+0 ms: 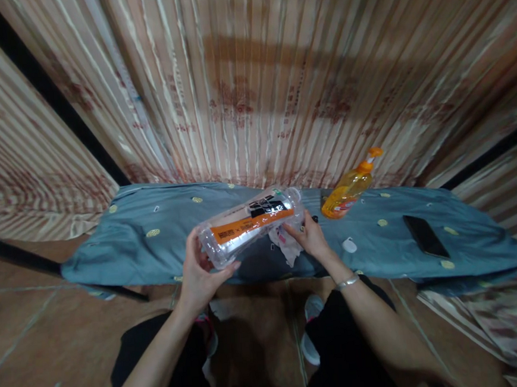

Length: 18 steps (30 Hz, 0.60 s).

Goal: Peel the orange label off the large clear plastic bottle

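Observation:
A clear plastic bottle (249,225) with an orange, black and silver label is tilted above the cloth-covered bench. My left hand (199,269) is closed around its lower left end, thumb along the near side. At the other end, my right hand (309,237) holds a crumpled white cloth (286,246) with pinkish marks against the underside of the bottle. Some right fingertips are hidden behind the cloth and bottle. Right of this hand, a pump bottle (348,192) of orange-yellow liquid stands on the bench.
The bench has a blue-grey patterned cover (155,249). A dark phone (425,236) and a small white round piece (349,245) lie on its right part. A striped curtain (251,98) hangs behind. Dark metal poles (54,96) slant at the sides.

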Each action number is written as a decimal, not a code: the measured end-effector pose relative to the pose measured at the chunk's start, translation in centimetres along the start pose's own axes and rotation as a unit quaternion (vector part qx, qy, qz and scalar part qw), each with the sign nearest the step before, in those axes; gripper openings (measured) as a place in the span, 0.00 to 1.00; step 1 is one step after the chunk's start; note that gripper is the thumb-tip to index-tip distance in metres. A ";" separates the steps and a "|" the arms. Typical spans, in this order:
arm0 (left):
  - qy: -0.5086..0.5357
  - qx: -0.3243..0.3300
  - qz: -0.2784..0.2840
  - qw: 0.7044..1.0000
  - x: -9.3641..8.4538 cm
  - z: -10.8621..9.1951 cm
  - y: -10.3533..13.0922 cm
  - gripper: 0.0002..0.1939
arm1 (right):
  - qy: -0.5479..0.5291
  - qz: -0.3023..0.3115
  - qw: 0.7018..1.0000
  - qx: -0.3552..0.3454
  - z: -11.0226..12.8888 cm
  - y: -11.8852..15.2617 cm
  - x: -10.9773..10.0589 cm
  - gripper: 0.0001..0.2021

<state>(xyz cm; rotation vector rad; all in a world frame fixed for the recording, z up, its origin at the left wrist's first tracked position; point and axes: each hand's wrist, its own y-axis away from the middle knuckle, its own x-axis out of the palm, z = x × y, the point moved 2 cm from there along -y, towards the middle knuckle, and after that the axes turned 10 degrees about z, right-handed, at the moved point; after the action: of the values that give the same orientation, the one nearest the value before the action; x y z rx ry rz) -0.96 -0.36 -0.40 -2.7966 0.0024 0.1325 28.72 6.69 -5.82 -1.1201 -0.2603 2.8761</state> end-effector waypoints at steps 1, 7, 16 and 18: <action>0.000 -0.001 -0.001 1.000 0.0 0.0 0.1 0.48 | 0.002 0.001 1.000 0.003 0.1 0.0 0.0 0.28; -0.008 0.000 -0.011 1.000 0.1 -0.2 0.4 0.49 | 0.008 0.004 1.000 0.011 0.4 0.1 -0.2 0.27; 0.013 0.033 -0.038 0.999 0.5 -0.6 0.6 0.46 | 0.013 -0.005 1.000 0.002 0.5 0.1 -0.1 0.25; 0.016 0.027 -0.037 0.999 0.5 -0.7 0.7 0.47 | 0.012 -0.006 1.000 0.003 0.6 0.1 -0.1 0.25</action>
<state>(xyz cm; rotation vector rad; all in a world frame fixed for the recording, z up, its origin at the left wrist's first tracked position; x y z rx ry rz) -0.38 -1.24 -0.01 -2.7396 -0.0892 0.0682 28.35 6.47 -5.36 -1.1472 -0.2568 2.8500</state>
